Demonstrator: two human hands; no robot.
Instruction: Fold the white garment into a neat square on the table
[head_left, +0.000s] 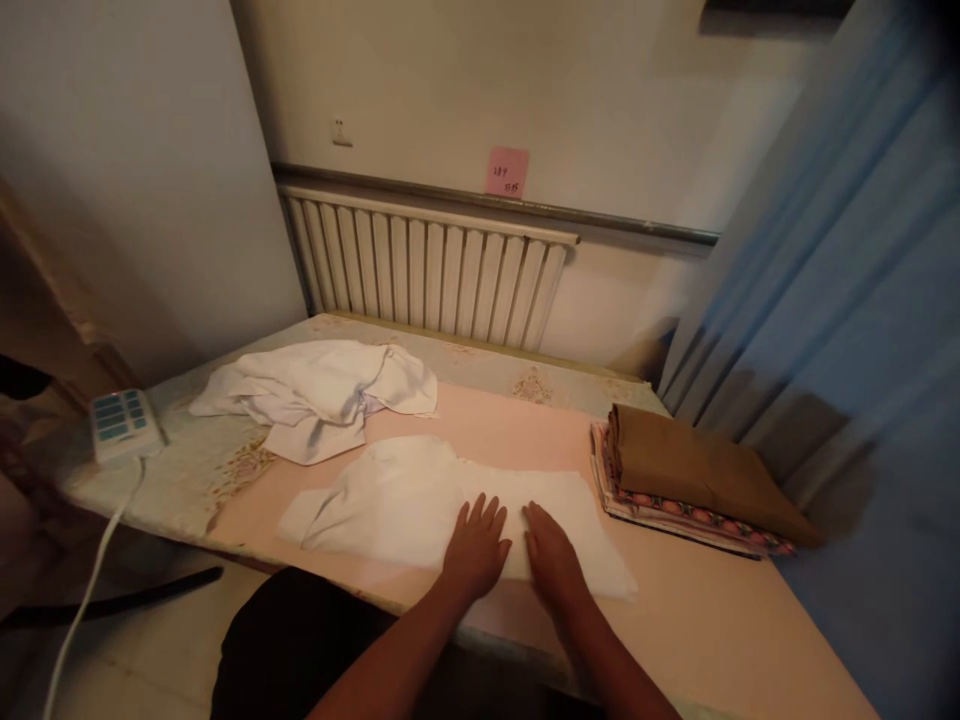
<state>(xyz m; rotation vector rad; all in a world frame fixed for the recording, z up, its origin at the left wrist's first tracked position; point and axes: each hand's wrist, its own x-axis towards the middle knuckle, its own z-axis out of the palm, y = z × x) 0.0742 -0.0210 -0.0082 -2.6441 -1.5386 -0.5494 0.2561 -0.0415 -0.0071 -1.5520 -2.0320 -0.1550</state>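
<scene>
A white garment (390,500) lies spread flat on the pink-covered table (697,620), near its front edge. My left hand (475,548) rests palm down on the garment's near edge, fingers spread. Beside it, my right hand (551,556) also presses flat on the same cloth. Neither hand grips anything.
A crumpled white cloth (319,392) lies behind at the left. A folded stack with a brown cloth on top (694,472) sits at the right. A white power strip (120,422) with its cord is at the table's left corner. A radiator (427,268) lines the wall; a blue curtain (847,300) hangs at right.
</scene>
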